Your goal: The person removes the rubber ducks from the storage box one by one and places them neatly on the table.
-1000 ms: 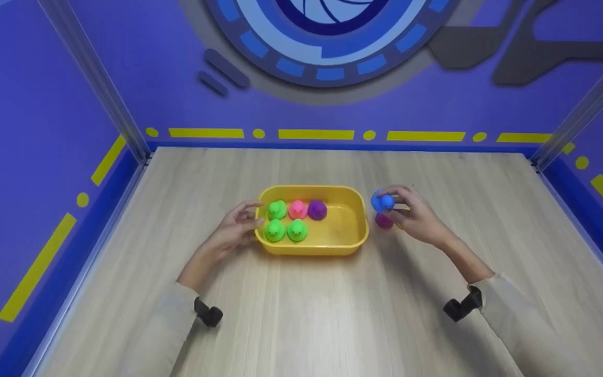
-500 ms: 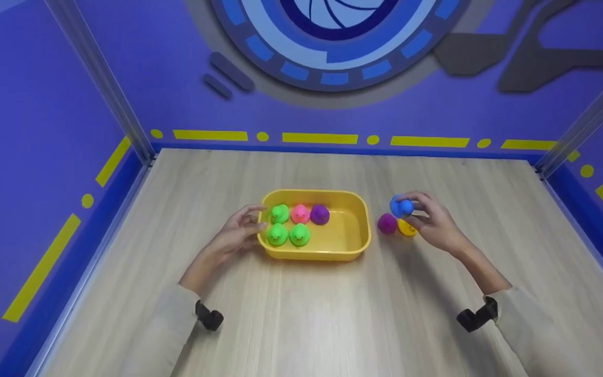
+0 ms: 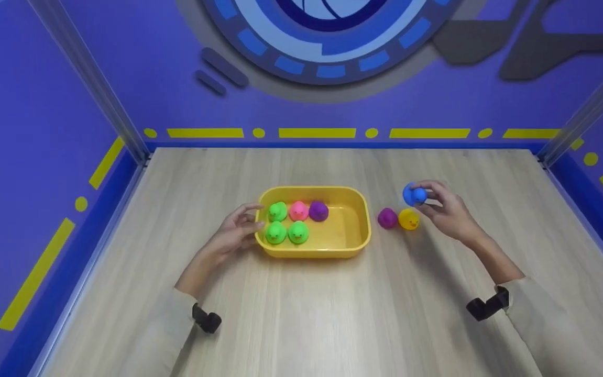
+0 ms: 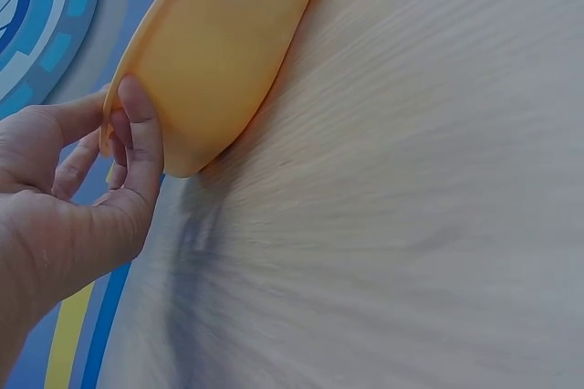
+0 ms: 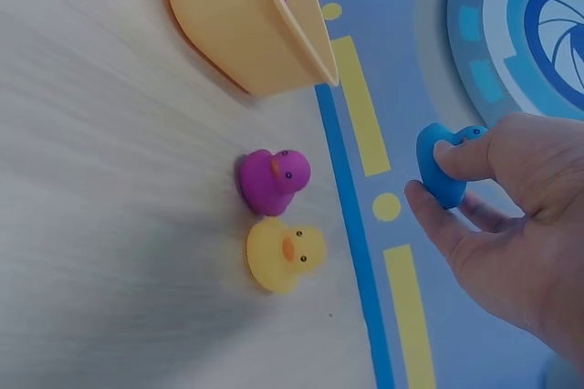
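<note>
A yellow plastic tub (image 3: pixel 313 252) stands mid-table, holding several rubber ducks in its left half: green ones (image 3: pixel 298 232), a pink duck (image 3: pixel 298 210) and a purple duck (image 3: pixel 318 211). My left hand (image 3: pixel 236 230) grips the tub's left rim between thumb and fingers, which the left wrist view shows closely. To the right of the tub, my right hand (image 3: pixel 450 212) pinches a blue rubber duck (image 5: pixel 442 166) above the table. Below that hand, a magenta duck (image 5: pixel 272 181) and a yellow duck (image 5: pixel 283 255) sit side by side on the wood.
The wooden table (image 3: pixel 311 319) is bounded by blue printed walls (image 3: pixel 332 112) at the back and both sides. Black wrist cameras (image 3: pixel 207 318) are strapped over the sleeves.
My right hand has carried the blue duck rightward, away from the tub, uncovering the yellow duck beside the magenta one. My left hand has stayed on the rim.
</note>
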`<state>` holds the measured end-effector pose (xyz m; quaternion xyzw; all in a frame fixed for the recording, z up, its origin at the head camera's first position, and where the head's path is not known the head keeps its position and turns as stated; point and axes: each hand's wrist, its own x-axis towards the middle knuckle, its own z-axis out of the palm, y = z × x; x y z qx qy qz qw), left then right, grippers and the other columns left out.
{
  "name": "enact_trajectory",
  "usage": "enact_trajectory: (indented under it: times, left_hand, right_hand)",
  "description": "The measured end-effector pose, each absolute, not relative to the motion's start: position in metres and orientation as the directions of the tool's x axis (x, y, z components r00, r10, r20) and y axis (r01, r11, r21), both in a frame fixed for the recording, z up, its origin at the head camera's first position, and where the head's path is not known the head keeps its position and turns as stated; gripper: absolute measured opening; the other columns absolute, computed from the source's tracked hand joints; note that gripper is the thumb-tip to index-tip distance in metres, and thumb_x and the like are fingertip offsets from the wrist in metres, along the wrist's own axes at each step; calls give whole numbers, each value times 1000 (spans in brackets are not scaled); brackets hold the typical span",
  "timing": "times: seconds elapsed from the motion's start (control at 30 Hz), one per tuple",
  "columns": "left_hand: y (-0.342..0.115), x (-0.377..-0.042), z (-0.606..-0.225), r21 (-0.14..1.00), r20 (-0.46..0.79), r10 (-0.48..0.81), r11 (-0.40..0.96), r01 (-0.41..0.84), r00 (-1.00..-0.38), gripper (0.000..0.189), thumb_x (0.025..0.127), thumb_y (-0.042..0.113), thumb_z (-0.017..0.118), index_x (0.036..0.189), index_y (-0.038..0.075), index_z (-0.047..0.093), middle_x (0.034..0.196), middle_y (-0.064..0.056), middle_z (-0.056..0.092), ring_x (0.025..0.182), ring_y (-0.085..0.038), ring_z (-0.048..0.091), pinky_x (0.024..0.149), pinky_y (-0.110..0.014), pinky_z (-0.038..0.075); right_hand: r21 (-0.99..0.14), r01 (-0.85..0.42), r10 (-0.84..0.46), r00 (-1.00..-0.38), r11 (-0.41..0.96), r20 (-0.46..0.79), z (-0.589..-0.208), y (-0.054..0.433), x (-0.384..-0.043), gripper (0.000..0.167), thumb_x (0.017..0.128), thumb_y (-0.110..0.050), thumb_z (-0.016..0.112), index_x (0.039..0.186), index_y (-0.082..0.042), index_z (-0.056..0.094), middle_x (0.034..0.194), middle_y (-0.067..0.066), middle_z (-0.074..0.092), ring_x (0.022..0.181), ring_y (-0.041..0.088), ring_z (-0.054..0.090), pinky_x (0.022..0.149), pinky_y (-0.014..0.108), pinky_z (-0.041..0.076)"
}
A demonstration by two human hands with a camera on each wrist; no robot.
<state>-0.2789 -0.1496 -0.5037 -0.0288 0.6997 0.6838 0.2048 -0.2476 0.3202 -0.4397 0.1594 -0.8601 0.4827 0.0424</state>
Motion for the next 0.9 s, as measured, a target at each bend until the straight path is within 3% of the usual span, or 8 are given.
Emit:
enact_trajectory:
  times: [0.1, 0.33, 0.67, 0.9]
  left_hand:
    - [-153, -276, -503, 946, -323, 235, 69, -315, -917, 49, 98, 9, 67, 143, 18, 53, 117, -6, 52, 102, -21, 62, 82, -31, 58]
    - [-153, -275, -504, 952, -307, 252, 61, -301, -918, 49, 98, 9, 67, 145, 16, 51, 117, -6, 50, 100, -19, 60, 81, -29, 57]
    - [-150, -279, -506, 958, -281, 265, 20, -286, -923, 51, 98, 5, 65, 146, 11, 49, 112, -5, 52, 96, -18, 62, 80, -29, 59]
    - [-148, -277, -506, 959, -273, 269, 0, -283, -924, 49, 98, 7, 66, 145, 13, 51, 109, -1, 47, 93, -16, 59, 75, -27, 56]
  right_hand:
    - [-812, -311, -227, -948, 494, 225, -439, 324, -247, 36, 97, 7, 61, 133, 6, 55, 138, 26, 48, 126, 50, 56, 101, 22, 48]
    - [-787, -303, -200, -952, 537, 230, -445, 340, -243, 37, 96, 9, 61, 133, 6, 56, 137, 27, 49, 123, 47, 55, 94, 3, 44]
    - [-756, -307, -193, -952, 579, 238, -450, 359, -238, 37, 96, 7, 63, 133, 4, 58, 135, 27, 50, 121, 42, 56, 93, 1, 42]
    - [-750, -234, -179, -971, 619, 156, -452, 369, -235, 40, 97, 5, 63, 136, 4, 54, 138, 27, 47, 126, 50, 56, 89, 1, 44]
